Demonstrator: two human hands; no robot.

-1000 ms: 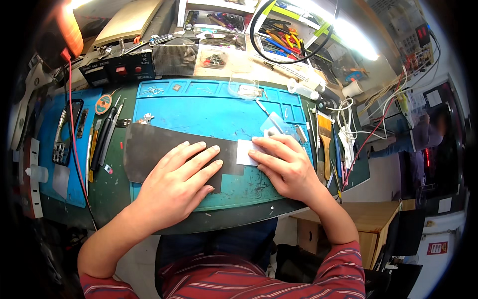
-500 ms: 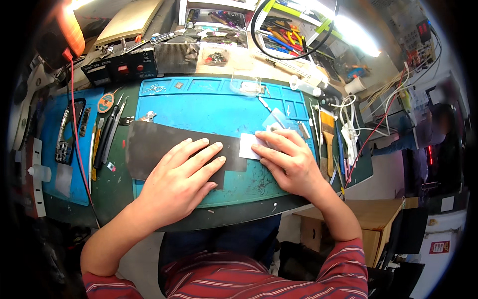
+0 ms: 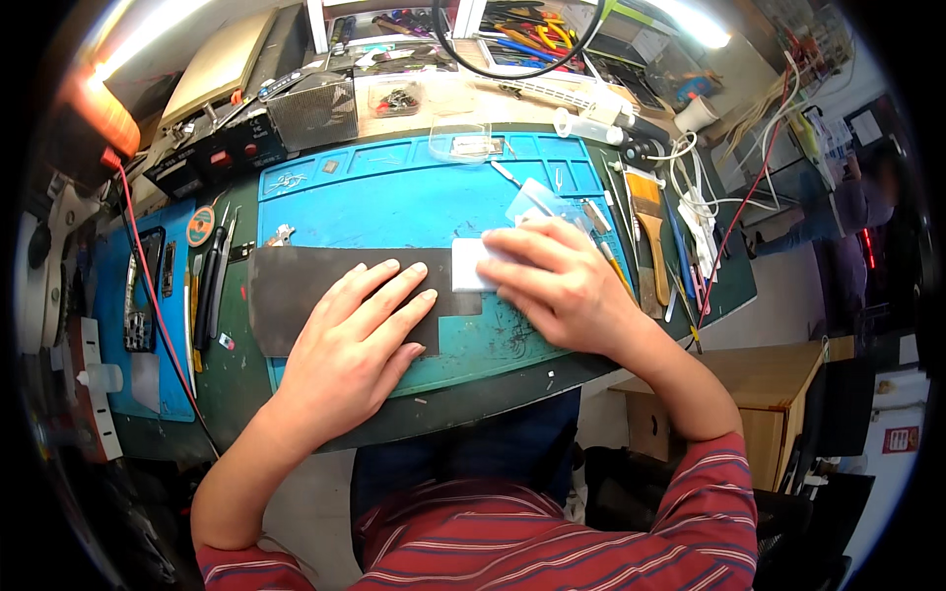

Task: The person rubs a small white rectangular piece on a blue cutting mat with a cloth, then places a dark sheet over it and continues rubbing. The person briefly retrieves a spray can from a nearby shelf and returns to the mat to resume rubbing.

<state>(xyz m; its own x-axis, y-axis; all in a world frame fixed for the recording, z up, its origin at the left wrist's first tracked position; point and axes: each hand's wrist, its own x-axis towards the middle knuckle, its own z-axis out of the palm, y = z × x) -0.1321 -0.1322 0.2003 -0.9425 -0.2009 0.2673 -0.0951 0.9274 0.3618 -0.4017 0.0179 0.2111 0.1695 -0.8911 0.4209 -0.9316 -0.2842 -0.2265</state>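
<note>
A dark grey sheet with the look of sandpaper [image 3: 296,295] lies on the blue work mat [image 3: 345,212]. My left hand [image 3: 360,340] rests flat on the sheet's right half, fingers stretched out. Over the sheet's right end sits a small white square piece [image 3: 470,266]. The bent fingers of my right hand [image 3: 562,281] press on its right side and hide part of it, thumb tucked below. Just beyond that hand lies a clear plastic bag [image 3: 535,200].
Screwdrivers and tweezers [image 3: 209,286] lie left of the mat, near a phone frame [image 3: 144,286]. A red cable [image 3: 148,266] hangs at the left. To the right are a wooden-handled brush [image 3: 650,241] and white cables [image 3: 695,202]. A clear box [image 3: 459,138] stands at the mat's far edge.
The white piece has shifted slightly left, further onto the dark sheet, with my right hand. My left hand stays flat on the sheet. The whole view has turned a little.
</note>
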